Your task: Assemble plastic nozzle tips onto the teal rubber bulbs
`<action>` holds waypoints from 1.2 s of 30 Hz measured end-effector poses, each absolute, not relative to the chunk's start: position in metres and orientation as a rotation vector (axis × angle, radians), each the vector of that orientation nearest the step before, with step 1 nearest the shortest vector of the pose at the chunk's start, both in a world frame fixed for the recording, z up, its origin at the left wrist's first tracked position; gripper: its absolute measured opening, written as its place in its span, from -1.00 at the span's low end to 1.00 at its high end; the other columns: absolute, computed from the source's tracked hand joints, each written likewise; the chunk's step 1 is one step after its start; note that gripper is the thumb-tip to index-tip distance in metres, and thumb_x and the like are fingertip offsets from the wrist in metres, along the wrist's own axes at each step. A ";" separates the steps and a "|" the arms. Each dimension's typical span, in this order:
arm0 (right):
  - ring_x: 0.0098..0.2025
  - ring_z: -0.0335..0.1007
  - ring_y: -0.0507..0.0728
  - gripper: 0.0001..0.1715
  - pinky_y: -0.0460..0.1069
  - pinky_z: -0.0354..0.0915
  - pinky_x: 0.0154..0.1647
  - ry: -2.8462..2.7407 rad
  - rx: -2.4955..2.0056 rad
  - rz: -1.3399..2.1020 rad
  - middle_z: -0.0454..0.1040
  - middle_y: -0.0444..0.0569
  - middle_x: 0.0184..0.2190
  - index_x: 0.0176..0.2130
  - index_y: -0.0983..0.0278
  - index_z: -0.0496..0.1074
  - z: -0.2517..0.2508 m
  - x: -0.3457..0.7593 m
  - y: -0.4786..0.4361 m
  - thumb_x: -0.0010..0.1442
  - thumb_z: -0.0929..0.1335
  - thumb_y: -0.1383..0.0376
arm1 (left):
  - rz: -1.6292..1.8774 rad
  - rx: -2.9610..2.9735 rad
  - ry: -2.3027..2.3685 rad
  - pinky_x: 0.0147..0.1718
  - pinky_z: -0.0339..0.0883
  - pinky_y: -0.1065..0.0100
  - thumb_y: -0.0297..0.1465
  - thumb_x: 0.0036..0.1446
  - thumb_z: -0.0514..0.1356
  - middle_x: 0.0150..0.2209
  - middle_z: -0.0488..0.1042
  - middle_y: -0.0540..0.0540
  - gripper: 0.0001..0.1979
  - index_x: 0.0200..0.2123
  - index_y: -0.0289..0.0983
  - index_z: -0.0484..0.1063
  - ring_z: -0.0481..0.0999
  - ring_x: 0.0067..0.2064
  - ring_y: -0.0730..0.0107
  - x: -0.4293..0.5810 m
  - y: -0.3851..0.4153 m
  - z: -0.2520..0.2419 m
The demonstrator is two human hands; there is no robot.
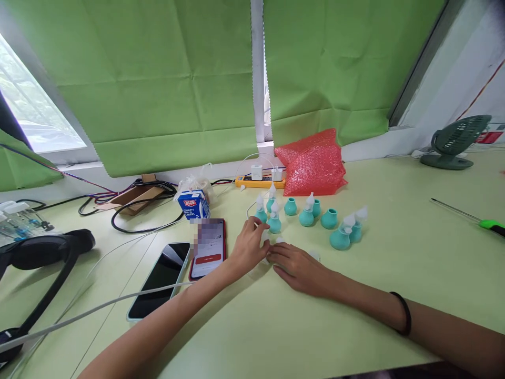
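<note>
My left hand (pixel 249 243) is closed in a pinch around a small translucent white tip (pixel 265 238), which is partly hidden by the fingers. My right hand (pixel 298 268) meets it from the right, fingers pressed together and bent toward the left fingertips; what they grip is hidden. Just beyond the hands stand several teal squeeze bulbs with white nozzles, one bulb (pixel 274 225) nearest the left fingers. More teal bulbs without nozzles, such as one bulb (pixel 329 219), stand behind and to the right. Other clear tips (pixel 314 256) lie partly behind my right hand.
Two phones, one lit phone (pixel 207 250) and one dark phone (pixel 161 279), lie left of my arm. Behind are a blue milk carton (pixel 193 204), a yellow power strip (pixel 260 182) and a red bubble-wrap bag (pixel 313 166). A screwdriver (pixel 461 211) and fan (pixel 453 142) are at right.
</note>
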State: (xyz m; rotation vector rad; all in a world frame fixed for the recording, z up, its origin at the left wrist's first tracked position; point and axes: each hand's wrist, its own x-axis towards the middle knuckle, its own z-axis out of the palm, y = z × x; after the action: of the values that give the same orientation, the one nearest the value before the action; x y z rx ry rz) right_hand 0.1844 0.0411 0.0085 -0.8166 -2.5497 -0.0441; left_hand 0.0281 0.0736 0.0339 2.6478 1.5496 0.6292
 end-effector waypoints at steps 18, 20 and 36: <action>-0.21 0.16 0.18 -0.62 0.07 0.15 -0.26 -2.699 -0.985 -0.155 0.30 0.09 -0.26 -0.06 0.34 0.21 0.009 0.185 0.062 0.08 0.16 0.43 | 0.963 2.453 0.845 -0.33 0.32 0.44 -0.58 0.05 -0.02 -0.36 0.43 -0.13 -0.81 -0.34 -0.29 0.35 0.40 -0.30 0.43 0.016 0.026 0.013; -0.20 0.16 0.18 -0.66 0.07 0.14 -0.25 -2.699 -0.992 -0.153 0.30 0.09 -0.25 -0.09 0.32 0.24 0.010 0.186 0.062 0.09 0.15 0.43 | 0.945 2.426 0.877 -0.34 0.33 0.46 -0.57 0.05 -0.02 -0.36 0.45 -0.11 -0.79 -0.27 -0.28 0.34 0.43 -0.33 0.45 0.015 0.027 0.013; -0.38 0.23 0.05 -0.87 -0.01 0.18 -0.34 -2.238 -0.743 0.088 0.36 -0.05 -0.45 -0.39 0.28 0.29 -0.005 0.192 0.065 0.07 0.21 0.47 | 1.011 1.950 1.170 -0.52 0.35 0.49 -0.49 -0.05 0.11 -0.38 0.34 -0.11 -0.90 -0.44 -0.29 0.42 0.39 -0.38 0.44 0.014 0.034 0.012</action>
State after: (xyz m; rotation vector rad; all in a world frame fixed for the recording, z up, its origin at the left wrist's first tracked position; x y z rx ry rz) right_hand 0.1917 0.0648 -0.0054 -0.7427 -2.2377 0.0884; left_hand 0.0142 0.0345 0.0124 1.9504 1.1701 1.0109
